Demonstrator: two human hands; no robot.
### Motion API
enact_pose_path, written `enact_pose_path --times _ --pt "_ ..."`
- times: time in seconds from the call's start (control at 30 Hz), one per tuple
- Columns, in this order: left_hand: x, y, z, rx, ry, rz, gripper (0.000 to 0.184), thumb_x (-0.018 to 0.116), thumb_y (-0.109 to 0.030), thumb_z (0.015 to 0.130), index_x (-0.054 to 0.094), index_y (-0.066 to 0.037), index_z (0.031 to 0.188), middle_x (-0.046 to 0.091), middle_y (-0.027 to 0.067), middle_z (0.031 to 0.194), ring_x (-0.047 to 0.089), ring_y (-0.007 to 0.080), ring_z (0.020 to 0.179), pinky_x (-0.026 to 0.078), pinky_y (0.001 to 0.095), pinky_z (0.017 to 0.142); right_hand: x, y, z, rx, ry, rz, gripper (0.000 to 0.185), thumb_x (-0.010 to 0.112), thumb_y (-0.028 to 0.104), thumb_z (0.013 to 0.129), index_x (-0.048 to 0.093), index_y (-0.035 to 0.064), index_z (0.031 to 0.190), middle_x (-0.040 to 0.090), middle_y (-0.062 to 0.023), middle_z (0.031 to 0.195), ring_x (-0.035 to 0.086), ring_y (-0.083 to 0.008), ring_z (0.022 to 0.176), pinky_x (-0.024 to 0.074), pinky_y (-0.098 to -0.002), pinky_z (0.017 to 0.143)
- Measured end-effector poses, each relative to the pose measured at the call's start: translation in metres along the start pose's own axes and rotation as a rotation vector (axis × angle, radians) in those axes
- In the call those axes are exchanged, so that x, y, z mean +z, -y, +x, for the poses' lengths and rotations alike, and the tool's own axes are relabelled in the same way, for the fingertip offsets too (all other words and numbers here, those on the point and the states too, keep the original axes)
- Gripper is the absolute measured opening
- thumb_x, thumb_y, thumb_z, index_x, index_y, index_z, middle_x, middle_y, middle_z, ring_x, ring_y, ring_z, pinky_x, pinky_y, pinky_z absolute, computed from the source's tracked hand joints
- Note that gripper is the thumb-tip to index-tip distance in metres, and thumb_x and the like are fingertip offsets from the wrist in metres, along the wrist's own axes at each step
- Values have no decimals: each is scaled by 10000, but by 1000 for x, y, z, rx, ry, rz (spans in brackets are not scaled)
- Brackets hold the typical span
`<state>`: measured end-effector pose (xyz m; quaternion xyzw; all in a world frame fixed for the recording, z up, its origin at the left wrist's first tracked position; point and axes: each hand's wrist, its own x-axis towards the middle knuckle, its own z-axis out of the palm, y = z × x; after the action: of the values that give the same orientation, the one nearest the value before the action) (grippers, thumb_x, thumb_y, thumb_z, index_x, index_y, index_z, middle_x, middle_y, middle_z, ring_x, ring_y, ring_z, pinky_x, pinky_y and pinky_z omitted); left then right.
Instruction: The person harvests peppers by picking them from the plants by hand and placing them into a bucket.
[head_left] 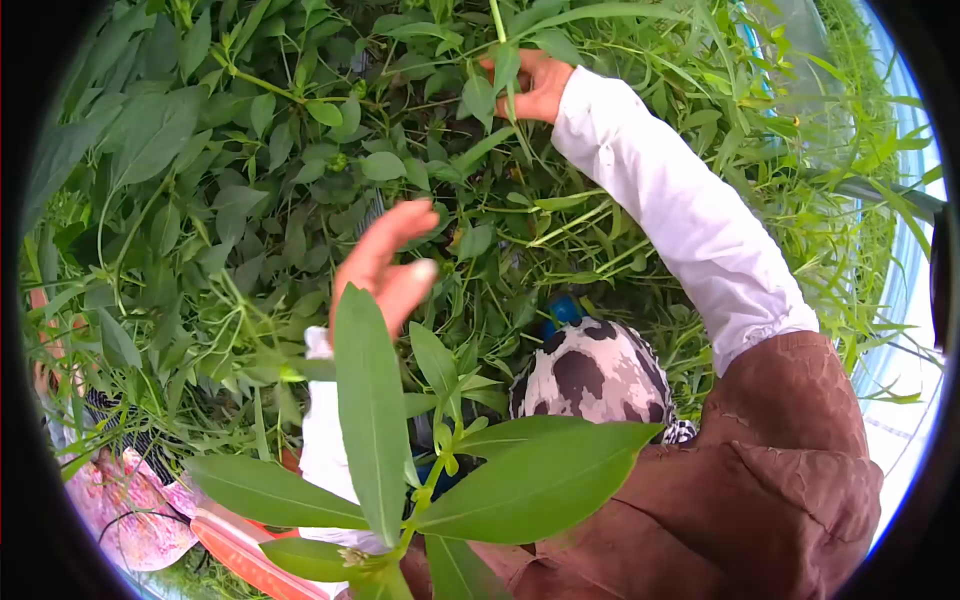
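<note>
My right hand (pixel 537 88) reaches into the plants at the top, its fingers curled around a thin green stem (pixel 497 20). Leaves cover part of those fingers. Left of centre, my left hand (pixel 385 265) hovers over dense green foliage (pixel 300 215), thumb and fingers apart, with nothing seen between them. It is slightly blurred. A large leafy shoot (pixel 440 465) stands close to the camera and hides the left wrist and part of the forearm. White sleeve covers (pixel 680 190) show on both forearms.
Clear plastic sheeting (pixel 805 60) runs along the right side. Brown clothing (pixel 740 500) and black-blotched pale cloth (pixel 595 375) are at lower right. A red-orange object (pixel 235 550) and pink speckled cloth (pixel 130 510) lie at lower left.
</note>
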<state>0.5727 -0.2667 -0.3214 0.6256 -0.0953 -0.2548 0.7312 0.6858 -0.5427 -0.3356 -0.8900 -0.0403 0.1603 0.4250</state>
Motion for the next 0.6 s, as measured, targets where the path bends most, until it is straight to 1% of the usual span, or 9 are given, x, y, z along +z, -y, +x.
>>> enact_pose_path --times 0.07,0.1,0.13,0.17,0.2,0.3,0.4,0.5,0.6 --pt "41 21 7 156 190 361 569 618 -242 750 404 -64 1247 407 158 1249 382 307 1174 317 374 965 2 -11 -10 -18 -7 245 407 704 218 675 589 89 1044 608 -90 1003 569 -192 910 421 -310 845" --pt "60 46 3 155 248 587 590 632 -276 736 398 -129 1258 371 151 1267 329 331 1203 318 432 955 -2 -3 -21 169 20 290 404 701 204 681 585 94 1052 597 -95 1030 559 -178 925 419 -312 852" --pt "76 61 -8 50 307 721 591 639 -279 722 402 -196 1256 344 122 1294 269 333 1238 311 493 936 -1 -32 -18 69 18 128 464 695 193 694 545 79 1118 573 -106 1077 552 -186 936 418 -313 854" --pt "88 89 -20 41 338 885 591 649 -279 707 414 -227 1246 332 97 1309 239 327 1254 317 527 908 1 -66 -28 102 -3 371 541 694 189 705 488 61 1188 553 -116 1113 542 -224 968 407 -330 876" --pt "95 117 -33 -37 412 973 570 643 -237 710 426 -221 1237 319 103 1318 216 329 1269 312 532 918 -6 -69 -38 169 78 221 611 703 211 706 439 41 1230 535 -136 1135 537 -254 975 399 -350 891" --pt "80 159 -69 -11 380 1010 528 613 -148 708 460 -215 1209 298 87 1340 186 309 1291 289 546 940 -5 -77 -94 167 152 91 637 621 361 763 400 24 1257 502 -185 1170 504 -281 1057 379 -371 921" --pt "67 166 -70 23 371 893 462 606 -124 687 527 -190 1137 329 64 1329 218 302 1276 307 529 929 16 -63 -157 -107 478 -224 615 637 318 739 418 41 1242 382 -234 1264 377 -368 1173 306 -419 991" --pt "56 159 -55 98 298 615 429 647 -145 663 548 -126 1080 501 100 1145 408 335 1134 383 434 873 46 -77 -207 -92 514 -428 496 659 254 703 505 91 1146 331 -191 1294 347 -388 1173 346 -425 962" --pt "64 108 -38 220 102 630 425 655 -134 663 544 -97 1071 527 125 1064 469 338 1039 404 414 834 68 -89 -234 -43 535 -600 458 654 221 699 522 167 1135 282 -159 1330 322 -381 1190 375 -425 935"
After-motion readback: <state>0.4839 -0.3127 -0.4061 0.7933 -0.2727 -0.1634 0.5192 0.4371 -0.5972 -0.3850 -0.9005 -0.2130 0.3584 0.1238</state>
